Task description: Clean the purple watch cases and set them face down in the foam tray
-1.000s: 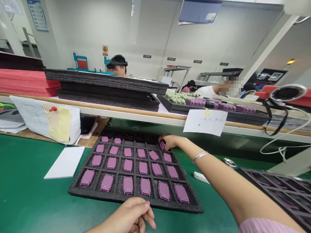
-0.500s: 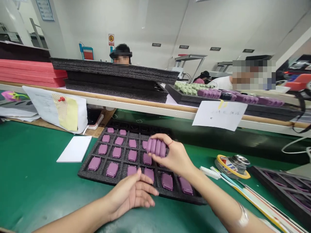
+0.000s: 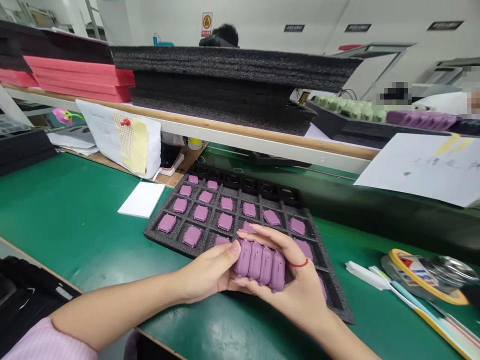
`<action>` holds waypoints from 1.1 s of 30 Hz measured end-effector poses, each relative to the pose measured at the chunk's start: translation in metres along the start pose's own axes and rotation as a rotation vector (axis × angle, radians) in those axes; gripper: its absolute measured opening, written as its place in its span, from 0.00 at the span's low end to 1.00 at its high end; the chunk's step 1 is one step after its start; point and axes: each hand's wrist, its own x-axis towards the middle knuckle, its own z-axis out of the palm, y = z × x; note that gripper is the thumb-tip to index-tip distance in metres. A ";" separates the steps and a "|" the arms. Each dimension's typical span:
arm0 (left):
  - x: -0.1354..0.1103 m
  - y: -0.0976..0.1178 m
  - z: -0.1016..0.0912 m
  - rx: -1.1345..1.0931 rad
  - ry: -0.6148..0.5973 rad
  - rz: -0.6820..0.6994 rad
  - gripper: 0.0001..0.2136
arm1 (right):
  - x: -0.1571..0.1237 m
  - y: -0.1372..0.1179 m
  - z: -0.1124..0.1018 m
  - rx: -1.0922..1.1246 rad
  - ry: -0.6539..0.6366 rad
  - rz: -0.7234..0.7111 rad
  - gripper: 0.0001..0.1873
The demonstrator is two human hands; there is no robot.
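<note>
My right hand (image 3: 300,280) is closed around a row of several purple watch cases (image 3: 260,265), pressed side by side and standing on edge, fingers over the top and thumb side below. My left hand (image 3: 213,270) meets the row at its left end, its thumb against the outermost case and its other fingers partly hidden underneath. Beneath and behind both hands lies a black foam tray (image 3: 168,241) divided into square pockets. Single purple cases (image 3: 192,236) sit in many of its pockets; my hands cover some of the front ones.
Left of the tray lies a white pad (image 3: 141,199). To the right are a tape roll (image 3: 423,280) and several thin tools (image 3: 423,320). A shelf (image 3: 240,141) crosses behind, bearing black foam stacks (image 3: 225,85) and pink foam (image 3: 86,77). Co-workers are partly visible beyond.
My right hand has brought the row of watch cases down and nearer to me. My left hand, open and apart before, now touches the row. The view has turned right and downward.
</note>
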 end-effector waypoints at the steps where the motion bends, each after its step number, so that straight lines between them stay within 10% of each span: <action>1: 0.000 -0.001 0.000 0.003 0.003 -0.003 0.32 | -0.001 0.000 0.000 0.008 -0.001 0.004 0.40; 12: -0.006 0.010 0.005 0.316 0.035 0.088 0.19 | -0.003 -0.001 -0.001 -0.002 -0.043 0.039 0.40; 33: -0.007 0.010 0.006 0.348 -0.016 0.077 0.26 | -0.004 -0.002 0.006 0.069 0.014 -0.003 0.46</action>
